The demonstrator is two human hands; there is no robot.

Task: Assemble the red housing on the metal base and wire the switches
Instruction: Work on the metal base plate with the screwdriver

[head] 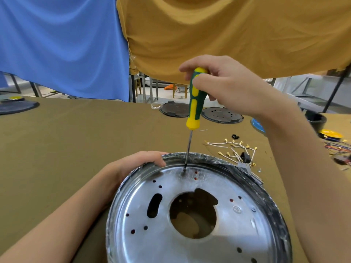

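A round metal base (218, 186) with a big centre hole and several small holes lies close in front of me on the brown table. My left hand (140, 162) grips its far left rim. My right hand (224, 82) holds the top of a green and yellow screwdriver (194, 103), which stands nearly upright. Its tip sits on a screw (184, 168) near the base's far edge. White wires with brass terminals (237, 149) lie right of the base. No red housing shows.
Two dark round plates (175, 109) (222, 115) lie at the table's far edge. A black cup (316, 120), a yellow disc (331, 133) and coloured wires (338, 149) sit at far right. Blue and mustard cloths hang behind.
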